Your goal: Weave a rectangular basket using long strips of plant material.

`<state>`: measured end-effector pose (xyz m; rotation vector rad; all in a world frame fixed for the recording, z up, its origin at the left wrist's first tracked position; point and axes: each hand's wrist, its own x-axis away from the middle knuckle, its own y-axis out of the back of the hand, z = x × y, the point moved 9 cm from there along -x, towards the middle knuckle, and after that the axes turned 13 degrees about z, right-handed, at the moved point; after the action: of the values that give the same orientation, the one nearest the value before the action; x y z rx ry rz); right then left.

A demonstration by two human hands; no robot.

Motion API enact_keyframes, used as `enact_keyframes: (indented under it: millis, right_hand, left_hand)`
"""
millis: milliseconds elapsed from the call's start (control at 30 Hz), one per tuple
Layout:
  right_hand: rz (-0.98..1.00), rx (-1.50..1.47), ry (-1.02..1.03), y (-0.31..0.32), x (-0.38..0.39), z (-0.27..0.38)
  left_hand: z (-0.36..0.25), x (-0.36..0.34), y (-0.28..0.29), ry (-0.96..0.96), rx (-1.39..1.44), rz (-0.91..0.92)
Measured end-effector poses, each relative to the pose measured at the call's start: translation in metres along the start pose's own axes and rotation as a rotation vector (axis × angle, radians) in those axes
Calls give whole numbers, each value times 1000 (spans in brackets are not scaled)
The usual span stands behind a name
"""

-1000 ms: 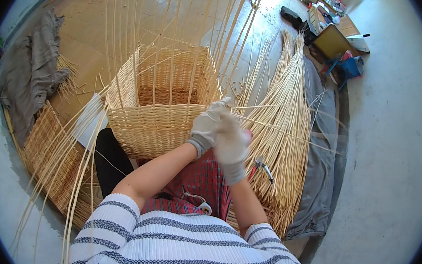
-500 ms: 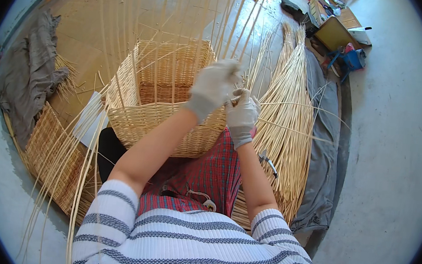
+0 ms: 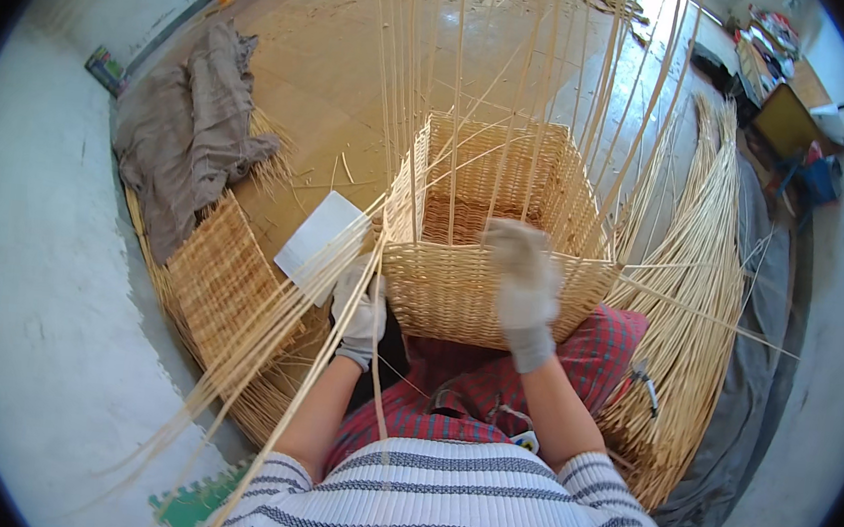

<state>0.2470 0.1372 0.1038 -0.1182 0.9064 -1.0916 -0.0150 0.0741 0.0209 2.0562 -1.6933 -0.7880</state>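
Note:
A square basket of pale woven willow (image 3: 469, 298) rests over my lap, with long upright rods (image 3: 459, 66) rising from its walls and a browner base inside. My left hand (image 3: 357, 313), in a pale glove, is low beside the basket's left corner, behind a spray of loose long rods (image 3: 267, 321); its fingers are partly hidden. My right hand (image 3: 521, 282), also gloved, is smeared by motion across the front rim, left of the right corner. I cannot make out whether it holds anything.
A flat woven panel (image 3: 225, 281), a white sheet (image 3: 314, 234) and a crumpled grey cloth (image 3: 193, 123) lie at the left beside a pale wall (image 3: 59, 282). A big willow bundle (image 3: 677, 326) with cutters (image 3: 647, 389) lies right. Boxes and a blue item (image 3: 811, 182) are at the back right.
The view has turned left. My left hand has dropped from the right corner to the left side. My right hand has moved leftward onto the front of the basket.

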Motion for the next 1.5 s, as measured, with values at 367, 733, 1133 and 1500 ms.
enact_keyframes:
  millis: [367,733,1133,1500]
  right_hand:
    - [-196,64,-1076,-17,-50,-235]
    - [-440,947,-770,-11,-46,-166]
    - [196,599,-689,-80,-131,-130]
    - [46,867,-110,-9,-25,-134]
  left_hand:
    - [113,-21,-24,117,-183,85]
    - [49,-25,-21,256,253,183]
    - [20,-41,-9,161,-285,234]
    - [51,-40,-16,-6,-355,89]
